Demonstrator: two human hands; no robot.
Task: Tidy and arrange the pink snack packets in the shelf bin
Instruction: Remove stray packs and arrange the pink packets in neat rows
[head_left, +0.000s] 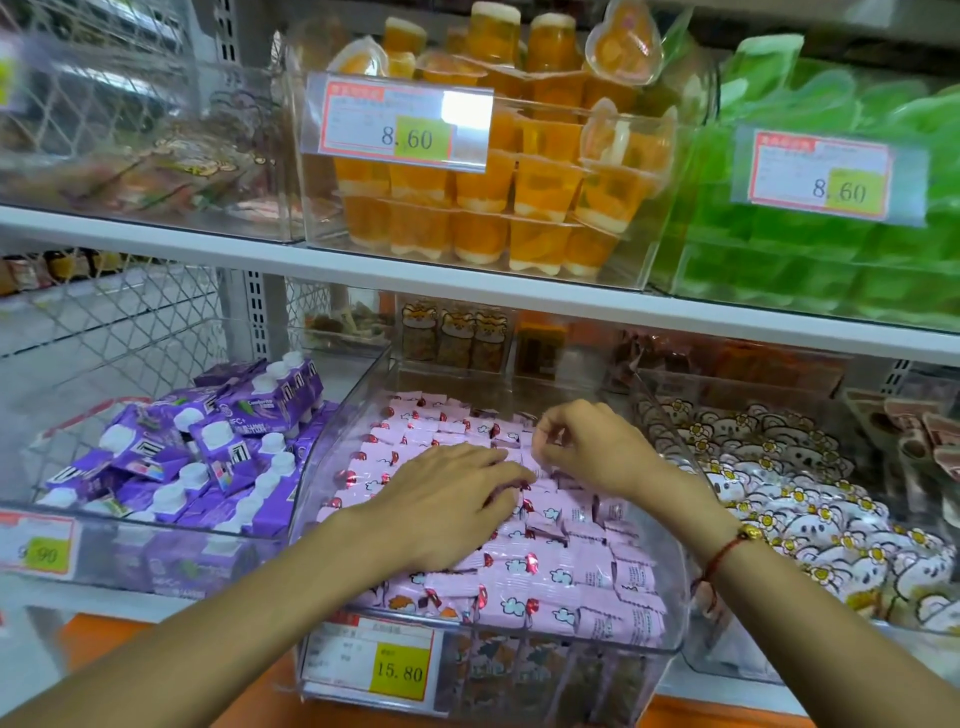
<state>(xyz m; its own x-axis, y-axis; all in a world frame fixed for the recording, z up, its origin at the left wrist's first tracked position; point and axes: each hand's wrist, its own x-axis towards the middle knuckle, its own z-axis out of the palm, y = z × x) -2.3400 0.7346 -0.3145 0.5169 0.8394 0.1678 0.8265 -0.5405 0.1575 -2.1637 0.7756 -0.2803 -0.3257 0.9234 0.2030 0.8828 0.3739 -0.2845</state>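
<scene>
A clear plastic shelf bin (675, 587) in the middle of the lower shelf is filled with several small pink snack packets (550, 577) printed with clouds. My left hand (441, 499) lies flat on the packets in the middle of the bin, fingers straight and pointing right. My right hand (587, 447) hovers just beyond it, its fingertips curled and pinching a pink packet (540, 460) near the bin's centre. The packets under both hands are hidden.
A bin of purple drink cartons (208, 457) stands to the left and a bin of white bear-print packets (810, 509) to the right. A yellow 15.80 price tag (374, 667) hangs on the pink bin's front. The upper shelf (363, 270) overhangs with orange jelly cups (493, 197).
</scene>
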